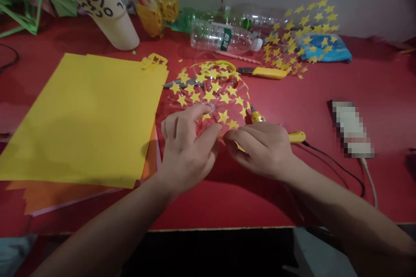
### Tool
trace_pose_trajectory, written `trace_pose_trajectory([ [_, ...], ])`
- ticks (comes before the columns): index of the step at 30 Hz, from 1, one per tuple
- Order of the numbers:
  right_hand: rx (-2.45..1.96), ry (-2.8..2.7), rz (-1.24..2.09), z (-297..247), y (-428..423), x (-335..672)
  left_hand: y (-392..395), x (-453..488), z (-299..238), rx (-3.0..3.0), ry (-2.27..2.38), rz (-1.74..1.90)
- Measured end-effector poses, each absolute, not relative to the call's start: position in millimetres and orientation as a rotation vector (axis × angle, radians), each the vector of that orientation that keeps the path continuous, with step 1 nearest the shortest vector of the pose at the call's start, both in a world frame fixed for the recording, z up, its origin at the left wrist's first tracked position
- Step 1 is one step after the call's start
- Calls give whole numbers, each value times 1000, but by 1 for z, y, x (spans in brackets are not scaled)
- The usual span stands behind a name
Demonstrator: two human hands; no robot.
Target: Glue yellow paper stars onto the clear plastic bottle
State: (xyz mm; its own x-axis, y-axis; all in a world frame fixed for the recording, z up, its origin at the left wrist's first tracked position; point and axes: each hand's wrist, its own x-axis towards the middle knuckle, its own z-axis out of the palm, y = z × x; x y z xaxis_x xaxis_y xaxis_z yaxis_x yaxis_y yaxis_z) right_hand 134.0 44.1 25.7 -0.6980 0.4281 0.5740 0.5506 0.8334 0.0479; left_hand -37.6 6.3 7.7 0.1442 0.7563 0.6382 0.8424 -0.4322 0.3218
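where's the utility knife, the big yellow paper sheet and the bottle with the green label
utility knife point(264, 72): head view, middle of its yellow handle.
yellow paper sheet point(84, 112): head view, bare centre of the sheet.
bottle with the green label point(209, 37): head view, clear body left of the label.

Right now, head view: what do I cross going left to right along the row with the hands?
yellow paper sheet → left hand → right hand → pixelated white object. Left out: the star-covered clear plastic and the yellow-handled tool, since both overlap the hands.
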Motion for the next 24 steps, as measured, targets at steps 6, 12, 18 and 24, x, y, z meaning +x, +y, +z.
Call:
trace_pose_trajectory([
  [6,-716,-2469,-241,26,46,134,6,-38,10,-2331,-1610,-1069],
  [12,-730,-2478,-194,25,47,134,7,-40,10,-2361,-1551,-1091],
  [18,-765,-2471,-180,25,46,135,7,-39,13,-2394,-1581,-1075],
  [24,-791,-2455,-178,24,46,134,7,-40,13,-2405,-1594,-1068],
])
